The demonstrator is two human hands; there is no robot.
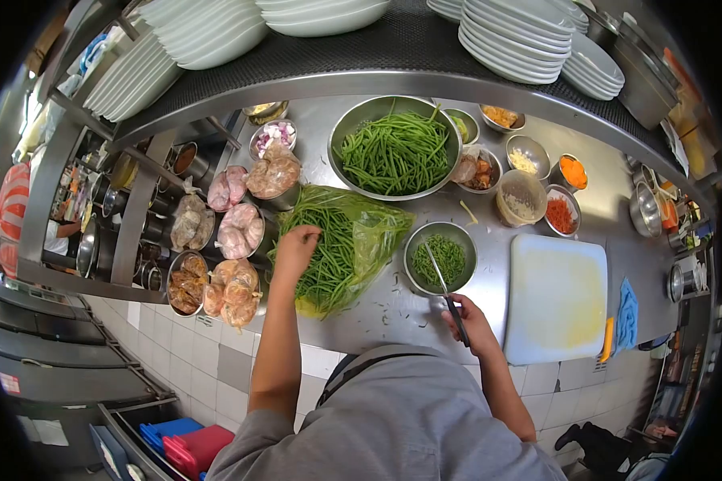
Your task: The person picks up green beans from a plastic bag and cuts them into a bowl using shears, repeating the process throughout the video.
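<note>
My left hand [297,247] reaches into the pile of long green beans [325,260] in an open yellow-green plastic bag [375,240]. Its fingers are pinched together at the beans, and what lies between the fingertips is too small to make out. In my right hand [475,327] is a pair of scissors [456,317] with black handles, held at the near rim of a steel bowl [410,278]. The blades point away from me, over the finely cut green beans [440,260] in that bowl. Small green bits are scattered on the steel counter [377,325] beside it.
A large steel bowl [337,175] of whole beans stands behind the bag. Bagged meat [239,228] in containers lines the left. Small bowls, one with chopped orange pieces [572,171], stand back right. A white cutting board [555,293], an orange handle [607,338] and a blue cloth [627,313] lie right.
</note>
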